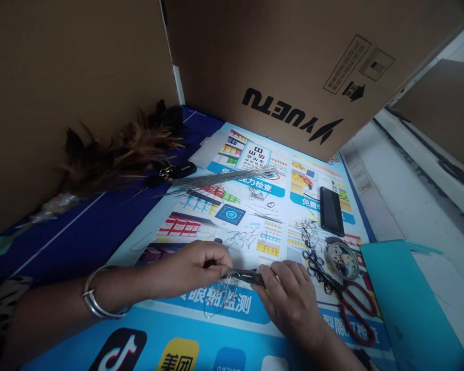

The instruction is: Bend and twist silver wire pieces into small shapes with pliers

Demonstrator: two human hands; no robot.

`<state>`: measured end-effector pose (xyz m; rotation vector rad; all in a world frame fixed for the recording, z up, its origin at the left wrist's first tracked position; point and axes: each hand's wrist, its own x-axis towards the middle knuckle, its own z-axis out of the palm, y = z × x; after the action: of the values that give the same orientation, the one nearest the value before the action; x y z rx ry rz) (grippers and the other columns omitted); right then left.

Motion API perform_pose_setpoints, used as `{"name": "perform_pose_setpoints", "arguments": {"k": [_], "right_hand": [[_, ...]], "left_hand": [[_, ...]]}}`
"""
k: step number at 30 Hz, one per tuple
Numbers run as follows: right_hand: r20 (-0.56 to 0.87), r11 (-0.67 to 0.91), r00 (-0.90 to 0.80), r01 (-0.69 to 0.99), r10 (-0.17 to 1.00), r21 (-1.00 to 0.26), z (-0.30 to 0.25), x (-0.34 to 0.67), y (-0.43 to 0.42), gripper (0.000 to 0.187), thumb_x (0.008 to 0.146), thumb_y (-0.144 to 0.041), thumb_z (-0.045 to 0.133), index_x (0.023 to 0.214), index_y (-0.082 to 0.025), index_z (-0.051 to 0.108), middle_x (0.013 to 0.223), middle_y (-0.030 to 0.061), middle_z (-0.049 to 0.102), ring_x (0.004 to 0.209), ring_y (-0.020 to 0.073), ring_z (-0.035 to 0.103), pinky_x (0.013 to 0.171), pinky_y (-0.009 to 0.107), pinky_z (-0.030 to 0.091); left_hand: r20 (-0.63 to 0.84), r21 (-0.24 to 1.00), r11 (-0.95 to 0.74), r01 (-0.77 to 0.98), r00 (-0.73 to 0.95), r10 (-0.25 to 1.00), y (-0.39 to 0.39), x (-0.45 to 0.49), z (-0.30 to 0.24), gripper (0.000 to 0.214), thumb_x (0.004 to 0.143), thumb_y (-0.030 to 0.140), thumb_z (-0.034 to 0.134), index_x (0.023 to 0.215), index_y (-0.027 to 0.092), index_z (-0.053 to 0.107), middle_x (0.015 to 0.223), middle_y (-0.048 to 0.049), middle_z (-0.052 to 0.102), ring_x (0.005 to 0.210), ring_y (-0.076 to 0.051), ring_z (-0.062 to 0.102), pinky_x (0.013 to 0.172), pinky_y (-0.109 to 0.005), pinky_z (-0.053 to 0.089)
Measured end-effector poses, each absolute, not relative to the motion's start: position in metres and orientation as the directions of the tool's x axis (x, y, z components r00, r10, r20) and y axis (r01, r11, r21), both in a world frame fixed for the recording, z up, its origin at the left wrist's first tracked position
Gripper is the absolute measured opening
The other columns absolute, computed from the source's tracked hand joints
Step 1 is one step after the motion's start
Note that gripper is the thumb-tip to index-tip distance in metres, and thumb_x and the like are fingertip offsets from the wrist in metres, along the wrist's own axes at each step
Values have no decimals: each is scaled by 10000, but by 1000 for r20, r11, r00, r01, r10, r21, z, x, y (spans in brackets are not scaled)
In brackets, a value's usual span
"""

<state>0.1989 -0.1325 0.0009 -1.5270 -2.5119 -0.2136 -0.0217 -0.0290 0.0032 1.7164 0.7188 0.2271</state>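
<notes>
My right hand (pixel 292 288) is closed around a pair of pliers (pixel 248 276) whose dark jaws point left. The fingers of my left hand (pixel 203 265) pinch thin wire right by the jaw tips. Below the jaws lies a tangle of bent wire (pixel 220 296), partly under the tool; which strand is gripped I cannot make out. Beyond my hands are loose bent wire pieces (pixel 244 236) and a long bundle of straight wires (pixel 228 176). The pliers' handles are mostly hidden in my right palm.
Red-handled scissors (pixel 358 312), a round clear container (pixel 342 258) and small dark rings (pixel 315 264) lie to the right. A black phone (pixel 331 211) is farther back. Brown feathers (pixel 127 147) lie at left. A cardboard box (pixel 294 67) stands behind; a teal box (pixel 410 304) stands at right.
</notes>
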Motion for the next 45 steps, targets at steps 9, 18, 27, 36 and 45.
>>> {"name": "perform_pose_setpoints", "arguments": {"k": [9,18,27,36,45], "right_hand": [[268,441,-463,886,845,140,2,197,-136,291,859,-316,556,1095,-144,564,926,84,589,843,233,502,717,383,381],[275,447,-471,882,838,148,5,194,-136,273,878,-291,528,1095,-131,564,918,87,592,850,231,509,731,382,378],[277,452,-457,888,845,85,3,195,-136,248,874,-297,535,1064,-140,570,845,70,601,768,192,514,699,345,395],[258,426,-364,868,895,-256,-3,193,-129,179,880,-304,522,973,-164,582,802,58,600,757,171,534,690,297,440],[263,409,-338,865,904,-292,-5,195,-128,196,865,-307,537,996,-167,576,854,73,596,809,194,528,738,340,433]], "left_hand": [[-194,933,-125,337,765,614,-31,-22,-4,172,786,202,424,665,138,528,645,9,486,623,-116,440,577,-217,345],[-230,936,-70,346,747,623,-32,-20,-8,160,791,209,445,691,132,543,628,20,461,599,-109,412,553,-211,333],[-229,939,-64,339,752,618,-33,-22,-9,152,788,212,450,700,141,552,639,26,465,611,-105,418,563,-205,338],[-222,952,-37,304,766,603,-32,-22,-5,114,761,179,465,678,145,535,634,29,476,597,-96,422,548,-194,331],[-227,958,-3,288,761,608,-32,-23,-8,135,793,221,476,698,140,526,627,31,446,584,-93,396,537,-205,321]]}}
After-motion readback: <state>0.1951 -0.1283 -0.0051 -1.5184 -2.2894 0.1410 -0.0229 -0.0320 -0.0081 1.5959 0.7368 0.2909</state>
